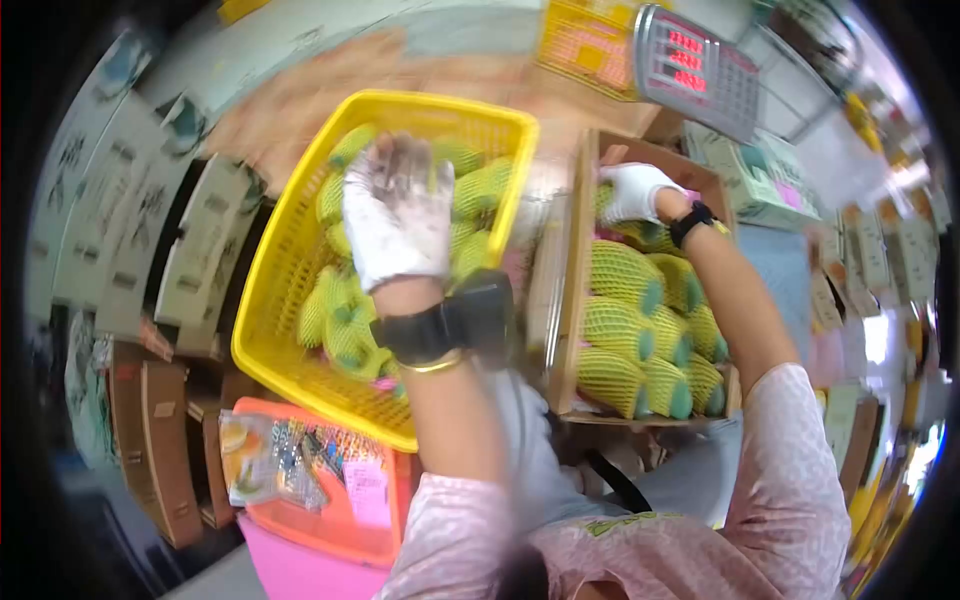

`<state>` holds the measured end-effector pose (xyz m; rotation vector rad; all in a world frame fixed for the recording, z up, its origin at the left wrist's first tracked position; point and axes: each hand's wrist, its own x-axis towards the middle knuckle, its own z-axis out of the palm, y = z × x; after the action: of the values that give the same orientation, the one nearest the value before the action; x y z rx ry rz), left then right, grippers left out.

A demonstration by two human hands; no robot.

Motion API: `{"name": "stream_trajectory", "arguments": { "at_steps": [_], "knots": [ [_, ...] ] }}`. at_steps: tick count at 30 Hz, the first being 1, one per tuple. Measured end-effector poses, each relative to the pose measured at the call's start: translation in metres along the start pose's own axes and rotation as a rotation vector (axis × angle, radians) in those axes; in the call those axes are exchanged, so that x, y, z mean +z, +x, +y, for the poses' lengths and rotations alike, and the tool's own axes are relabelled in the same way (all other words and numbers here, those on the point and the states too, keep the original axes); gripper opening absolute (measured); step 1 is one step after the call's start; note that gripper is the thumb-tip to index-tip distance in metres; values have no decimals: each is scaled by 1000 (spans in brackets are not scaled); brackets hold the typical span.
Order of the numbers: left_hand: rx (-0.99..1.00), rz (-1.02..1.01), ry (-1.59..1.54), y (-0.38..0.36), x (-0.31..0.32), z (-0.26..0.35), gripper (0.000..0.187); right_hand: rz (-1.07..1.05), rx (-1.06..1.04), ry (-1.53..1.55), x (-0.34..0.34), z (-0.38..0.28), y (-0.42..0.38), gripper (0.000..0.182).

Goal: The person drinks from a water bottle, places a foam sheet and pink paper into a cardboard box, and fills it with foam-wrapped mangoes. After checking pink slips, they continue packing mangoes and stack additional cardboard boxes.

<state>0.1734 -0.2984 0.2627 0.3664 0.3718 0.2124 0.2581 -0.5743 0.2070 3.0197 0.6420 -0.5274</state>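
Note:
My left hand, in a white glove with soiled fingers, is over the yellow plastic basket. Its fingers are stretched out and somewhat blurred, with no fruit visible in them. Around and below it lie several green mangoes in yellow-green foam nets. In the cardboard box to the right, my right hand, also white-gloved, curls over a netted mango at the far end; its fingertips are partly hidden. Rows of netted mangoes fill the nearer part of this box.
A digital scale with red figures stands beyond the box, beside another yellow basket. An orange container with small packets sits near my left side. Cartons stand at the left, and more line the right.

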Motion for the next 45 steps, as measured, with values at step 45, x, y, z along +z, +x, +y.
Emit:
{"name": "stream_trajectory", "arguments": {
  "at_steps": [45],
  "knots": [
    [-343, -801, 670, -31, -10, -32, 46, 668, -347, 729, -15, -129, -164, 86]
  ]
}}
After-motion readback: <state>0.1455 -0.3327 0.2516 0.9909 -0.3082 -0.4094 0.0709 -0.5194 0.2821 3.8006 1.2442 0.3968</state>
